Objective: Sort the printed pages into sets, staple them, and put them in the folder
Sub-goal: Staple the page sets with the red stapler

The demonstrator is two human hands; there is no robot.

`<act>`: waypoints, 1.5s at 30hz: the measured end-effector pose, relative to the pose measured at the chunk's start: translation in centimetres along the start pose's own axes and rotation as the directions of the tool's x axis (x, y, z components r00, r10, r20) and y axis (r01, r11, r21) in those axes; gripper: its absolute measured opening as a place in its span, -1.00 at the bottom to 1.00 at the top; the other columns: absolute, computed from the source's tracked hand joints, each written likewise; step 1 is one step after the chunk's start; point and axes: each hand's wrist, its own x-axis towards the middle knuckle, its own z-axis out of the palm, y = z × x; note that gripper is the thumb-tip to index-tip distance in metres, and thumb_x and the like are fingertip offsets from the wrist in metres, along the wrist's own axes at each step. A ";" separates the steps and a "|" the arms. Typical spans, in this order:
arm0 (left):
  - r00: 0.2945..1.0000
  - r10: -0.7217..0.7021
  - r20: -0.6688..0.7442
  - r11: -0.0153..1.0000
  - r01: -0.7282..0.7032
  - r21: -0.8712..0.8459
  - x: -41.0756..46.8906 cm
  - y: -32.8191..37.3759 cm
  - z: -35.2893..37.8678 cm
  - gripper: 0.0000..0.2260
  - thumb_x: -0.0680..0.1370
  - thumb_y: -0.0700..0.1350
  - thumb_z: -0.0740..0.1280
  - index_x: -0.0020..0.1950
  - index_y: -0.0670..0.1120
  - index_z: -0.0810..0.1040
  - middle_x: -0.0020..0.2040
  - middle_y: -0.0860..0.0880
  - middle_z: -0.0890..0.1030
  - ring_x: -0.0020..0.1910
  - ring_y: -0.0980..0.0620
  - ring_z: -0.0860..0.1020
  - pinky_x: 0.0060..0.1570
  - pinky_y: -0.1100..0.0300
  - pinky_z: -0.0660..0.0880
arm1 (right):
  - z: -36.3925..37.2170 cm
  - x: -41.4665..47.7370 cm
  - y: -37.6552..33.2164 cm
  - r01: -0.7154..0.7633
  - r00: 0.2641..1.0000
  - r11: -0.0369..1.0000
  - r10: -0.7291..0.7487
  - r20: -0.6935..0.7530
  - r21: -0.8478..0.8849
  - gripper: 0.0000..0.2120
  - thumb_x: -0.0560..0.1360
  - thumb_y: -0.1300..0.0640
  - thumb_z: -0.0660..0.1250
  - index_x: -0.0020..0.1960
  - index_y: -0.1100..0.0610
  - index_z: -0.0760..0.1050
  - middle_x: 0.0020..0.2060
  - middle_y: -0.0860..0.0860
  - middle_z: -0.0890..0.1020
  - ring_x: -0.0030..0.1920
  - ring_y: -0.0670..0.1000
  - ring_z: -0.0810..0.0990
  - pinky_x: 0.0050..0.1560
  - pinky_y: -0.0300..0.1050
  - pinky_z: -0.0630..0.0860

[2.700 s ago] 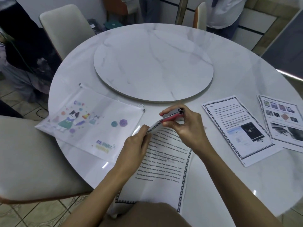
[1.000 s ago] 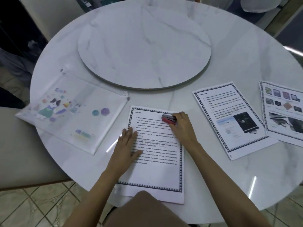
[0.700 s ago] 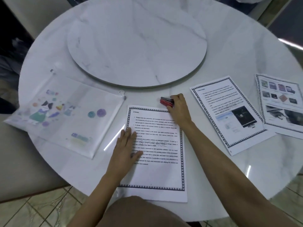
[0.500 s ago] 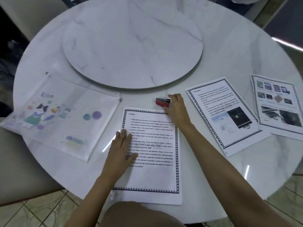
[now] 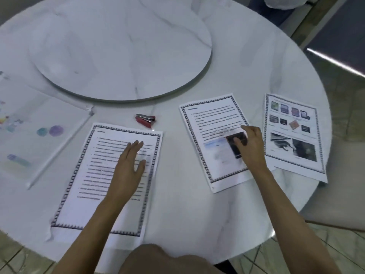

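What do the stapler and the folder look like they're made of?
Stapler: red body, likely plastic, with a shiny silver top strip that looks like metal. Folder: translucent frosted plastic by the look, its printed shapes showing softly, with a clear slide-zip edge.

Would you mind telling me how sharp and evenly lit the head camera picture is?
Head view: motion blur smears the text on the page under the left hand; the stapler reads soft; a bright streak glares at right; wide-angle bending curves the table rim.

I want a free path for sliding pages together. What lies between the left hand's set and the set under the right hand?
In the head view, only bare table separates the left set from the right set; the stapler sits farther back.
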 end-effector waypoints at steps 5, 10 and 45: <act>0.998 -0.026 -0.053 0.997 0.023 -0.068 0.4 5.4 5.8 -0.63 0.56 -0.20 0.24 0.37 -0.12 0.35 0.34 -0.07 0.44 0.31 -0.05 0.40 0.30 0.18 0.28 | -5.0 2.2 7.3 -0.025 0.999 0.998 0.023 -0.042 -0.056 -0.61 0.45 0.32 0.34 0.26 0.34 0.41 0.19 0.30 0.42 0.20 0.25 0.44 0.28 -0.02 0.38; 0.981 -0.196 0.003 0.949 0.190 -0.252 1.0 9.4 10.5 -0.64 0.55 -0.20 0.25 0.36 -0.13 0.37 0.21 -0.09 0.54 0.07 -0.01 0.52 0.04 0.26 0.39 | -7.2 3.9 11.5 -0.040 0.998 0.990 0.046 0.039 -0.133 -0.58 0.48 0.20 0.33 0.29 0.35 0.39 0.26 0.29 0.41 0.30 0.25 0.35 0.33 -0.03 0.26; 0.904 -0.426 -0.042 0.885 0.407 -0.226 3.6 13.4 15.3 -0.88 0.59 -0.18 0.13 0.02 -0.23 0.37 -0.01 -0.16 0.51 -0.06 -0.13 0.47 -0.17 0.17 0.30 | 0.2 -1.1 2.7 0.427 0.747 0.866 -0.500 0.438 0.262 -0.60 0.51 0.09 0.29 0.32 0.15 0.42 0.29 0.07 0.44 0.33 0.02 0.34 0.35 -0.20 0.16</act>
